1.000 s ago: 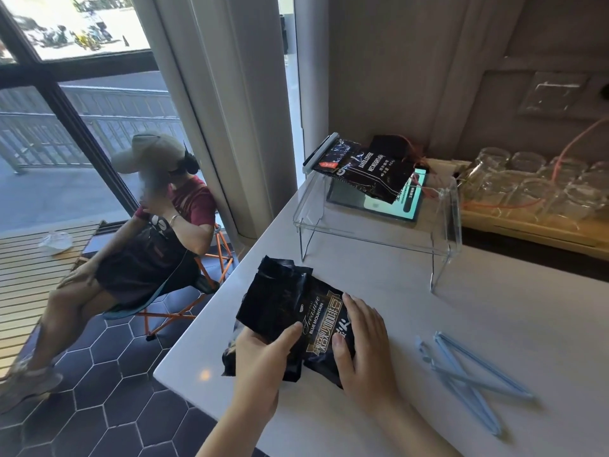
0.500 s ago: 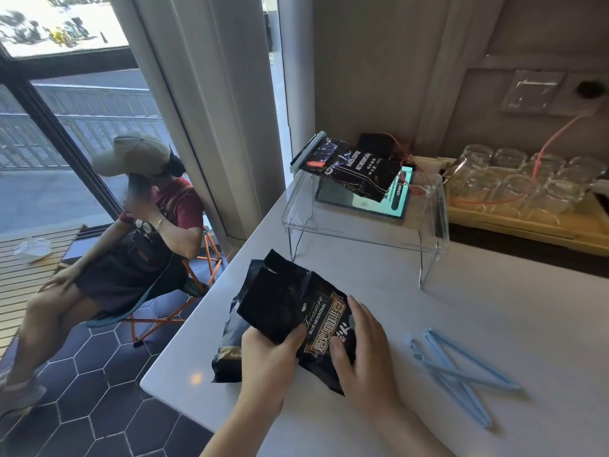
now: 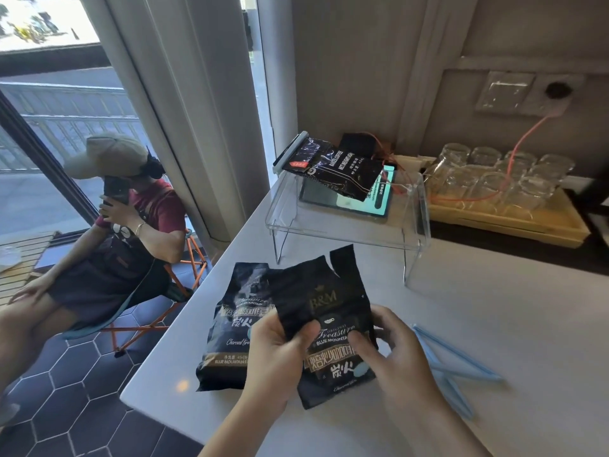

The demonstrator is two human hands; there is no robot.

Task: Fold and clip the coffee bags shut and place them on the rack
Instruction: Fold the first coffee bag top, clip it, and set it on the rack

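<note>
— Surface? White counter (image 3: 494,311) by a window; clear rack (image 3: 346,225) near the wall; blue clips (image 3: 458,364), perhaps three, lying right.

— Grip? Left hand (image 3: 273,357) and right hand (image 3: 392,354) both clasping the front coffee bag (image 3: 333,311), upright beside a second bag (image 3: 234,324).

The coffee bag (image 3: 333,324) under the fingers (image 3: 296,338) is black with gold letters, the clips (image 3: 458,367) beside them pale blue, the bench (image 3: 494,311) white.
</note>
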